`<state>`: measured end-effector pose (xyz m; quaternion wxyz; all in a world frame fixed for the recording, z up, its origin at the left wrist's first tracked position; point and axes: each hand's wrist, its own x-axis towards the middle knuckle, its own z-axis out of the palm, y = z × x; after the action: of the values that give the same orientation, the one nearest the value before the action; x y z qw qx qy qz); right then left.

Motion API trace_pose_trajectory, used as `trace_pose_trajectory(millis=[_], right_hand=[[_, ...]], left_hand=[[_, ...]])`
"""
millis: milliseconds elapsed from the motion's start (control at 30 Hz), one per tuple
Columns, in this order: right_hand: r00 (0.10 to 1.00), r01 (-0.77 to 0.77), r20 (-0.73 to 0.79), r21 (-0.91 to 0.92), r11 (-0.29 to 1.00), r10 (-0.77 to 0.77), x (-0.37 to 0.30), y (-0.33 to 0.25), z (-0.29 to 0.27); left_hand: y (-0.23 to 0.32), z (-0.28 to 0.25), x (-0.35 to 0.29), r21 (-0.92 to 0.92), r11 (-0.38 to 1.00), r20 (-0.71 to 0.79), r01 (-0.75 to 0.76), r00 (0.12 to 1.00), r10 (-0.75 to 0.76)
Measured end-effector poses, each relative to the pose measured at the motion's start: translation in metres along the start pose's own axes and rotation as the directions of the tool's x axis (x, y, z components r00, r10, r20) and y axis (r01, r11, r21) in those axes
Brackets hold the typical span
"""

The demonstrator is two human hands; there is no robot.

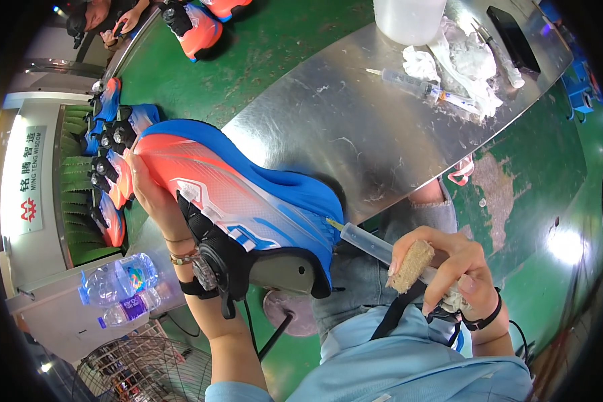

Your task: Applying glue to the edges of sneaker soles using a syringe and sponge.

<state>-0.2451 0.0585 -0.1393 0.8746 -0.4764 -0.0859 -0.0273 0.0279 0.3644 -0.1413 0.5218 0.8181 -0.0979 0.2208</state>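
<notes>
A sports shoe [248,184], fading from orange to blue with a black collar, is held on its side in front of me. My left hand [155,197] grips it near the toe; part of the fingers is hidden behind the shoe. A grey-green shoe last [285,275] with a small hole fills its opening. My right hand [459,268] is closed around a clear syringe [367,242]. The syringe's yellowish tip meets the blue heel end near the sole edge; firm contact is hard to tell. A tan, rough-surfaced block [412,266] is also held between the right fingers.
A metal table [315,127] carries a second syringe [409,84], crumpled white paper [465,63], a white container [409,20] and a dark flat object [514,39]. Leftward are several shoes [114,177], plastic bottles [120,278] and a wire-guarded fan [147,368]. Another person [97,17] is at upper left.
</notes>
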Motion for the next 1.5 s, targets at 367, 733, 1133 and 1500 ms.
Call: trace_pose_trajectory(millis=[367,733,1133,1500], right_hand=[[0.994,0.106,-0.009,-0.172,0.979,-0.109,0.009,0.015,0.007],[0.996,0.039,-0.072,-0.122,0.992,-0.048,0.017,0.022,0.029],[0.981,-0.165,-0.123,-0.108,0.980,0.151,-0.006,0.007,0.044],[0.981,-0.145,-0.128,-0.004,0.989,0.143,-0.035,-0.040,0.046]], left_hand=[[0.029,-0.003,-0.043,-0.322,0.837,0.154,0.443,0.897,-0.415],[0.076,-0.098,-0.182,-0.160,0.573,0.194,0.804,0.595,-0.780],[0.077,-0.054,-0.256,-0.287,0.222,0.747,0.932,0.363,-0.557],[0.090,0.000,-0.260,-0.373,-0.202,0.906,0.905,0.309,-0.291]])
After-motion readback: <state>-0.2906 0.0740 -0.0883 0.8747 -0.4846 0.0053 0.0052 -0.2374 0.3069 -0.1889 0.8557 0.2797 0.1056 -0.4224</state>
